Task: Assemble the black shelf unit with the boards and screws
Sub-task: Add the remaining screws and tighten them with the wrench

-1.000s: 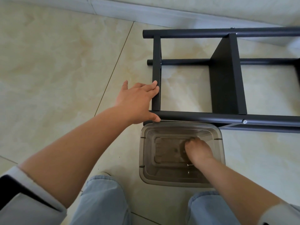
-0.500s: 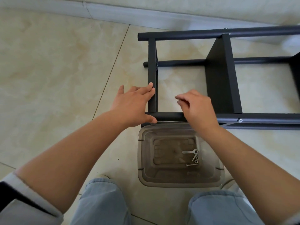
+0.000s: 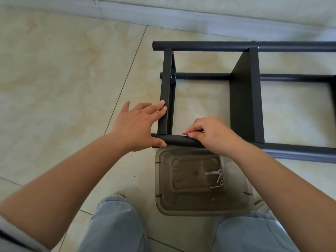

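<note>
The black shelf unit (image 3: 243,99) lies on its side on the tiled floor, its poles running left to right. My left hand (image 3: 138,124) rests flat against the end board (image 3: 166,88), fingers straight, thumb on the near pole (image 3: 181,140). My right hand (image 3: 212,135) sits on that pole just right of the end board. Its fingertips pinch something small, seemingly a screw, which is mostly hidden. Below the pole, a clear brown plastic box (image 3: 160,179) holds loose screws (image 3: 219,180) and a small metal key (image 3: 211,173).
My knees in blue jeans (image 3: 116,224) frame the box at the bottom. A pale skirting board (image 3: 181,17) runs along the wall behind the shelf. Bare floor tiles (image 3: 63,79) spread to the left.
My right hand left the plastic box with its fingers pinched and came up onto the near pole beside the end board. My left hand stayed on the end board.
</note>
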